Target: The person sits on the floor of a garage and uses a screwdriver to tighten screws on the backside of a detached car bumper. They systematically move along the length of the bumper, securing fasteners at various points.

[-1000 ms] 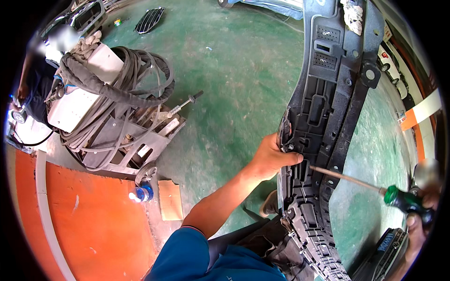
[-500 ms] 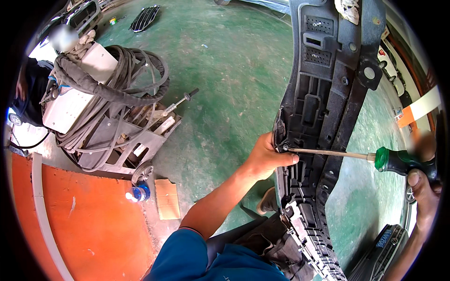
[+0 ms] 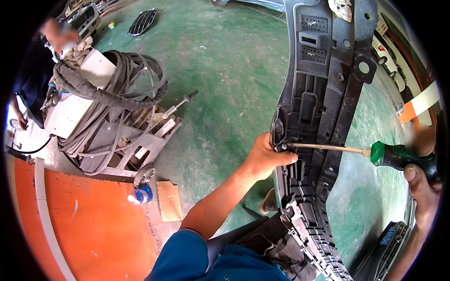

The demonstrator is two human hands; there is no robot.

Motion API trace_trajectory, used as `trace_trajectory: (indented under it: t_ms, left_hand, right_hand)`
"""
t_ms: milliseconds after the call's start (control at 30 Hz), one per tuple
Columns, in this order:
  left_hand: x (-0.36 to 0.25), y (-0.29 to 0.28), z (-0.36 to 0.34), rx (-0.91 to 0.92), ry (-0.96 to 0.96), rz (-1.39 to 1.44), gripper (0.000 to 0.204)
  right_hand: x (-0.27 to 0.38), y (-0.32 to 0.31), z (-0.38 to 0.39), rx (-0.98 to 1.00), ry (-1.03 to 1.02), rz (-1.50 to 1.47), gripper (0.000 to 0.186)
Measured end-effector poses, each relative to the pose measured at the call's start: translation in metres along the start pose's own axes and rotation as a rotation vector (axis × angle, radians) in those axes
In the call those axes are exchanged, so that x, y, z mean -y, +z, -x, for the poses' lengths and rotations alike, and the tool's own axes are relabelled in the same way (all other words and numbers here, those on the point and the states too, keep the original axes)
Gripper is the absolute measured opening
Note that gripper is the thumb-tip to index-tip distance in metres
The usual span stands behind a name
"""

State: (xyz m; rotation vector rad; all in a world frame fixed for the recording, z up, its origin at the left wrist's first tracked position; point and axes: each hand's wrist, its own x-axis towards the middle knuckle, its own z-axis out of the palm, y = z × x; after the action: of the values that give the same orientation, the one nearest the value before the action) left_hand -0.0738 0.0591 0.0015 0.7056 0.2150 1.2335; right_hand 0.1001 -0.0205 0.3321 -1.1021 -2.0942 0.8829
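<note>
A long black plastic car front-end part (image 3: 307, 110), ribbed and full of holes, stands lengthwise before me, its near end close to my legs. My left hand (image 3: 266, 157) grips its left edge, thumb lying over the front and the fingers hidden behind. From the right, my right hand (image 3: 425, 189) holds a screwdriver (image 3: 396, 155) by its green and black handle. The long metal shaft runs leftward across the part, nearly level. Its tip touches or nearly touches a small round fastener (image 3: 284, 146) just above my left thumb.
At left stands a wheeled machine (image 3: 101, 70) draped with thick cables, a person (image 3: 30, 89) beside it. A blue bottle (image 3: 143, 193) and flat cardboard (image 3: 169, 201) lie near an orange surface (image 3: 93, 220). A grille (image 3: 143, 22) lies far off; another dark car part (image 3: 384, 248) is lower right.
The screwdriver's handle has dropped slightly relative to its tip, which stays at the fastener. My left hand keeps its grip. The person at far left has come further into view.
</note>
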Motion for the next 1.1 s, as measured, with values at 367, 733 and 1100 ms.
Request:
trace_trajectory:
  t_ms: [367, 733, 1100]
  left_hand:
    - [0.001, -0.010, 0.007, -0.061, 0.047, -0.014, 0.044]
    - [0.000, -0.008, 0.006, -0.068, 0.021, -0.027, 0.044]
    - [-0.003, -0.006, 0.007, -0.062, 0.027, -0.046, 0.046]
  right_hand:
    - [-0.056, -0.033, -0.011, 0.135, -0.208, 0.015, 0.037]
    - [-0.064, -0.045, -0.014, 0.207, -0.372, 0.126, 0.036]
    - [-0.051, -0.043, -0.018, 0.307, -0.329, 0.167, 0.035]
